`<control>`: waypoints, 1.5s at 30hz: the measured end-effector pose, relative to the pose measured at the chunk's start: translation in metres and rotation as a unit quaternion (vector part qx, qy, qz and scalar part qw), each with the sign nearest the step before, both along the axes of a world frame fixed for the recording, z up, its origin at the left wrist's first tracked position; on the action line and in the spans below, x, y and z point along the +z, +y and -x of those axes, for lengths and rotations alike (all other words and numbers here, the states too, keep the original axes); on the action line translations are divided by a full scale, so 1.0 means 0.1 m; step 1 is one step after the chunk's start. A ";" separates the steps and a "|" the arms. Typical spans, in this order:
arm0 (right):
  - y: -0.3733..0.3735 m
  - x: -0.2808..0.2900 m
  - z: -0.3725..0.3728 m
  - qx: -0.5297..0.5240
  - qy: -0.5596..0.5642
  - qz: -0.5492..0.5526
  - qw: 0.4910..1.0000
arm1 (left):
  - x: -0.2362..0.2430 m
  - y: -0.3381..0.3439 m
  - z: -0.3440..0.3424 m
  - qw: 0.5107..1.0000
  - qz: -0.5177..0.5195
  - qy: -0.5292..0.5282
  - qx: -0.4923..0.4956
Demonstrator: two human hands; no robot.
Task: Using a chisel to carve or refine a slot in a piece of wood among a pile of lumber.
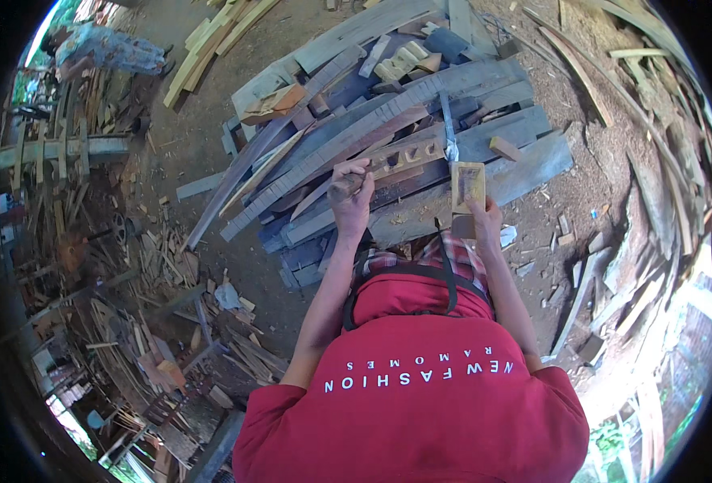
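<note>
My left hand (350,193) is closed in a fist beside a carved wooden piece (408,159) with several notches cut into it. Whatever may be inside that fist is hidden. On the right, the fingers of my right hand (487,219) wrap the lower side of a rectangular wooden block (469,187), pale yellowish with a darker patch in its face. Just beyond the block's top, a long narrow metal tool (447,125) lies across the planks, its exact kind unclear. The carved piece rests on the stacked boards in front of me.
Weathered planks (525,161) form a low work surface, with a curved, ridged board (316,193) across it. At its far side sit another carved yellowish piece (402,61) and offcuts. Scrap wood (163,354) is heaped at left, long slabs (654,201) at right. A person (102,50) is at far left.
</note>
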State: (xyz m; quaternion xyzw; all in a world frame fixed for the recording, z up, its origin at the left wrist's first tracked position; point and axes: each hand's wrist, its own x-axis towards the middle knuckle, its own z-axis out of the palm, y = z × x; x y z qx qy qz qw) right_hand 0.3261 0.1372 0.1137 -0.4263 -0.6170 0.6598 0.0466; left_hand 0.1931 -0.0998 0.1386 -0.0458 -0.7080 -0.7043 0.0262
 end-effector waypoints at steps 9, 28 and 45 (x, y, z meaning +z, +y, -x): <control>-0.12 0.35 0.35 0.119 0.034 -0.035 0.992 | -0.11 0.02 -0.04 0.998 -0.046 0.016 0.038; -0.15 0.59 0.92 0.298 0.081 -0.152 0.939 | -0.11 0.17 -0.11 0.994 0.006 0.033 0.102; -0.81 2.15 1.64 0.510 0.371 -0.400 0.665 | -0.17 0.20 -0.09 0.991 0.034 0.014 0.127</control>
